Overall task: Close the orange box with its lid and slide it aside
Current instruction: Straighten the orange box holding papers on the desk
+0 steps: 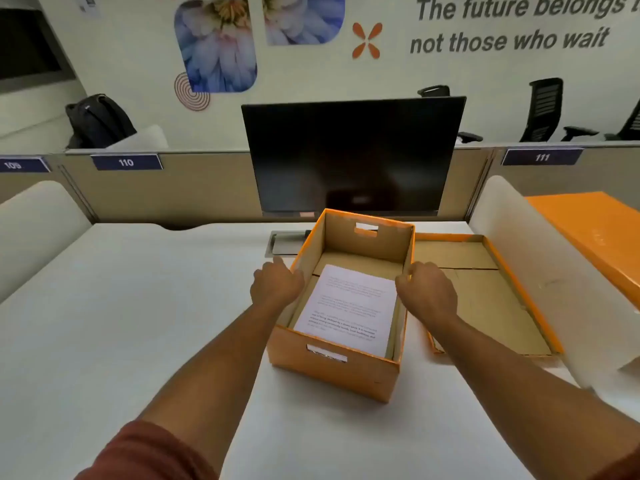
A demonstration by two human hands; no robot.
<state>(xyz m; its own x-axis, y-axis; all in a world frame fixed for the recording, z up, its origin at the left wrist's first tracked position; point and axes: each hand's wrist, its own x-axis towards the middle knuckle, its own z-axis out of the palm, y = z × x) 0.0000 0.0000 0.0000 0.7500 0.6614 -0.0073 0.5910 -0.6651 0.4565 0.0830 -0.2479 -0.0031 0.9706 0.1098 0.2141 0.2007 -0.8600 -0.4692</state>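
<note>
The orange box [341, 367] sits open in the middle of the white worktop [121, 306], with paper [346, 306] inside. My left hand [277, 284] grips its 9 o'clock wall, my right hand [427, 289] its 3 o'clock wall. The lid [485, 292] lies upside down just beside it at 3 o'clock.

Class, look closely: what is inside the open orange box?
Inside the orange box lies a stack of printed paper on the cardboard floor. Only the top sheet shows; whatever lies beneath the stack is covered.
</note>
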